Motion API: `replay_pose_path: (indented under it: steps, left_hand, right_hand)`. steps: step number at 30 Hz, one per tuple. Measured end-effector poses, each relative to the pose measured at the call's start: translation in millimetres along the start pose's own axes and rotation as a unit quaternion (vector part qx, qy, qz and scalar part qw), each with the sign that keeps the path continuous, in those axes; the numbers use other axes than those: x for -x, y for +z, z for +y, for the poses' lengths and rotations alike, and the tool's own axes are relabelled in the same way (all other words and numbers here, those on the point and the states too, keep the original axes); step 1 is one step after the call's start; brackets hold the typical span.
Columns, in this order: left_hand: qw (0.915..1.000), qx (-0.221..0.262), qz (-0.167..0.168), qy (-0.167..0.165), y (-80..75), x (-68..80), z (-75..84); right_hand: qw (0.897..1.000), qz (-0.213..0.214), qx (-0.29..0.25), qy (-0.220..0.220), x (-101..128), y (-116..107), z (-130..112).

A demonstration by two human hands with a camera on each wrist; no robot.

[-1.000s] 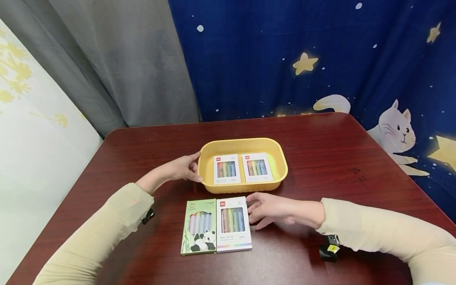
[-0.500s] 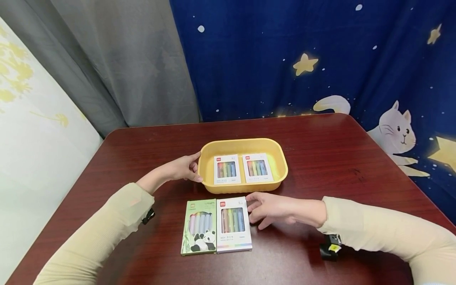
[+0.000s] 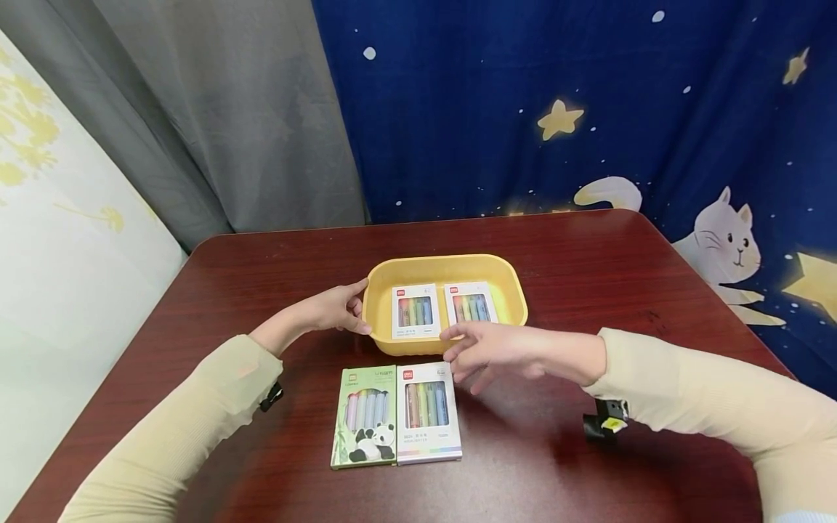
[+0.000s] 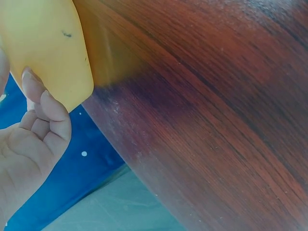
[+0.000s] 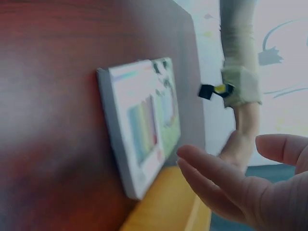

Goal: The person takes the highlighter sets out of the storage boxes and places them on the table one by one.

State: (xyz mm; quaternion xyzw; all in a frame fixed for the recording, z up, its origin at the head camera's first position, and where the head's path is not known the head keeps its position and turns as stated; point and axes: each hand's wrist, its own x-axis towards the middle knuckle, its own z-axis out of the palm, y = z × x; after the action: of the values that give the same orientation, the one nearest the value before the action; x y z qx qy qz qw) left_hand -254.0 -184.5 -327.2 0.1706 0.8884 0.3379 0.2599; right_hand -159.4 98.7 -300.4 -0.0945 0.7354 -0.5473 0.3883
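- The left hand (image 3: 333, 311) grips the yellow tray (image 3: 379, 309) by its left rim; tugged carelessly, the tray could slide on the desk (image 3: 588, 276).
- The right hand (image 3: 490, 350), fingers loose and empty, hovers above the white marker box (image 3: 428, 412) lying on the desk; reaching down, it might nudge it into the green panda box (image 3: 365, 415) touching it.

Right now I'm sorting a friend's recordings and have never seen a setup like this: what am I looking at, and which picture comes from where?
A person works with bare hands and wears three cameras. The wide picture comes from the head, looking down at a dark red table. The other two come from the wrists, so they look close up and tilted.

A yellow tray holds two white marker packs. In front of it lie a green panda pack and another white pack, side by side.

The left hand holds the tray's rim. The right hand hovers open, holding nothing, above the tray's near edge.
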Motion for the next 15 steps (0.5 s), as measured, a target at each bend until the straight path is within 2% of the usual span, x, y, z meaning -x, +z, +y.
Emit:
replay_pose_path:
  steps: [7, 15]
  left_hand:
    - [1.0000, 0.004, 0.000, -0.003, -0.4, 1.3, 0.9]
    - [1.0000, 0.005, 0.002, -0.001, 0.9, 1.1, -0.4]
  right_hand:
    - [1.000, -0.007, -0.017, -0.014, -6, -17, -30]
    - [0.999, 0.024, -0.029, -0.018, -20, -36, -50]
